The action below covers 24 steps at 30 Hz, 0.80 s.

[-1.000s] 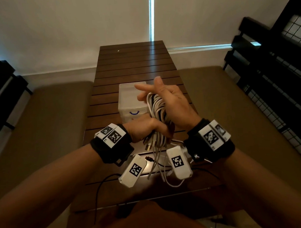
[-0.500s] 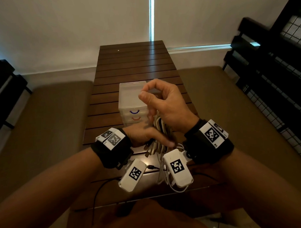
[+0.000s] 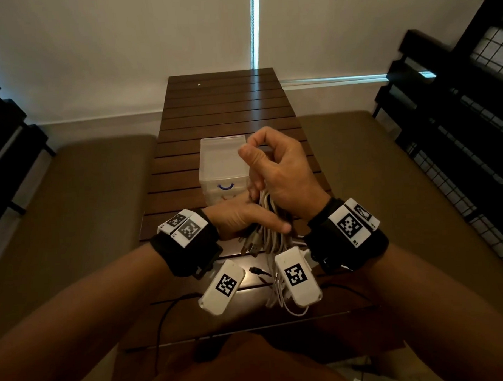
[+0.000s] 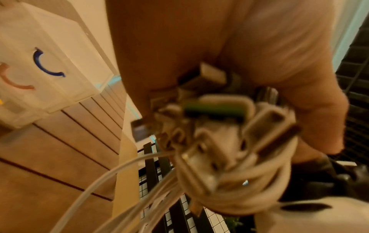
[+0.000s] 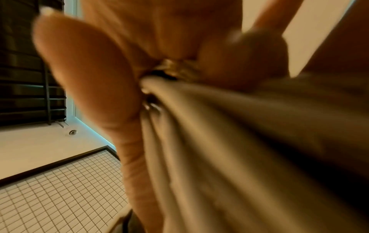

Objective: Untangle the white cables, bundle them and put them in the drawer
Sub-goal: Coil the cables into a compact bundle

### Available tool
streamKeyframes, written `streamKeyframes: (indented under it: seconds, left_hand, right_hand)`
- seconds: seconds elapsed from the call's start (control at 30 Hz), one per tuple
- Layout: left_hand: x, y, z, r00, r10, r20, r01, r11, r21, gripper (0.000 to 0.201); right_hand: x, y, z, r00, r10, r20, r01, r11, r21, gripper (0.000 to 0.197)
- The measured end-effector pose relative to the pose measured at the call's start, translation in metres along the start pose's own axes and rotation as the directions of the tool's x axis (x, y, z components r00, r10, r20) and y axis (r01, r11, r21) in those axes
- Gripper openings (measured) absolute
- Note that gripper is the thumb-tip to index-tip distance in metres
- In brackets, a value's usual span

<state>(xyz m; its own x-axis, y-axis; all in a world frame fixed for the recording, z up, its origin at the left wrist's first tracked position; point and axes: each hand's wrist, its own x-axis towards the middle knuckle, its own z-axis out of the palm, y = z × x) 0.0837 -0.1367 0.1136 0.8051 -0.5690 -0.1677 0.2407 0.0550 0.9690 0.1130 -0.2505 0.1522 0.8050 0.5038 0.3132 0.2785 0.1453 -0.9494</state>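
2 hands (image 3: 284, 177) gripping white cables (image 3: 270, 238), looped bundle, USB plugs dangling

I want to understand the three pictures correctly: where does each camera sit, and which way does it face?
Head: on the head, facing down at left hand, right hand, white cables, drawer box.
Left wrist: along the palm at the cables' plugs; drawer box beside.
Right wrist: along the thumb at blurred cables.
All share the cables.

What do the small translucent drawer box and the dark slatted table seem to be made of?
Small translucent drawer box: probably plastic, judging by its frosted, milky walls and coloured curved handles. Dark slatted table: probably wood, brown planks with a satin sheen reflecting window light; laminate is possible.
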Motion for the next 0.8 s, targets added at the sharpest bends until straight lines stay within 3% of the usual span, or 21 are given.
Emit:
streamKeyframes:
  seconds: [0.13, 0.27, 0.37, 0.43, 0.5, 0.53, 0.6, 0.67, 0.73, 0.8]
  left_hand:
    - [0.0, 0.011, 0.005, 0.98, 0.033, -0.197, -0.016, 0.996, 0.088, 0.024]
    - [0.004, 0.018, 0.009, 0.978, 0.033, -0.205, 0.0, 0.987, 0.16, 0.031]
    - [0.005, 0.011, 0.007, 0.958, 0.027, -0.287, 0.014, 0.99, 0.14, 0.018]
    - [0.005, 0.008, -0.008, 0.926, -0.011, -0.378, 0.019, 1.0, 0.017, 0.011]
    - [0.004, 0.009, -0.021, 0.915, -0.044, -0.401, -0.038, 0.98, -0.195, 0.008]
    - [0.005, 0.011, -0.023, 0.926, -0.037, -0.377, -0.075, 0.957, -0.28, 0.004]
    - [0.009, 0.016, -0.022, 0.94, -0.01, -0.341, -0.121, 0.925, -0.36, 0.012]
    - [0.01, 0.02, -0.019, 0.934, 0.032, -0.355, -0.18, 0.901, -0.394, 0.024]
    - [0.01, 0.023, -0.022, 0.904, 0.046, -0.425, -0.265, 0.841, -0.472, 0.035]
    - [0.008, 0.023, -0.028, 0.869, 0.054, -0.493, -0.344, 0.782, -0.52, 0.048]
  right_hand:
    - [0.006, 0.001, -0.002, 1.0, 0.014, 0.002, -0.014, 0.998, 0.058, 0.019]
    - [0.006, 0.006, -0.011, 0.999, 0.009, -0.042, -0.014, 0.994, -0.107, 0.073]
    - [-0.005, 0.015, -0.026, 0.999, -0.003, -0.052, -0.008, 0.976, -0.218, 0.089]
    - [-0.016, 0.028, -0.042, 0.999, -0.022, -0.041, 0.012, 0.971, -0.238, 0.081]
    - [-0.024, 0.04, -0.05, 0.986, 0.152, 0.072, -0.146, 0.985, -0.09, 0.07]
    - [-0.029, 0.048, -0.047, 0.948, 0.258, 0.184, -0.249, 0.966, -0.072, 0.065]
    - [-0.037, 0.068, -0.033, 0.844, 0.413, 0.343, -0.339, 0.906, -0.255, 0.036]
    - [-0.043, 0.087, -0.025, 0.821, 0.471, 0.322, -0.371, 0.87, -0.326, 0.008]
    - [-0.044, 0.1, -0.036, 0.826, 0.518, 0.223, -0.466, 0.85, -0.246, 0.01]
    - [-0.041, 0.11, -0.057, 0.825, 0.546, 0.148, -0.488, 0.819, -0.303, 0.011]
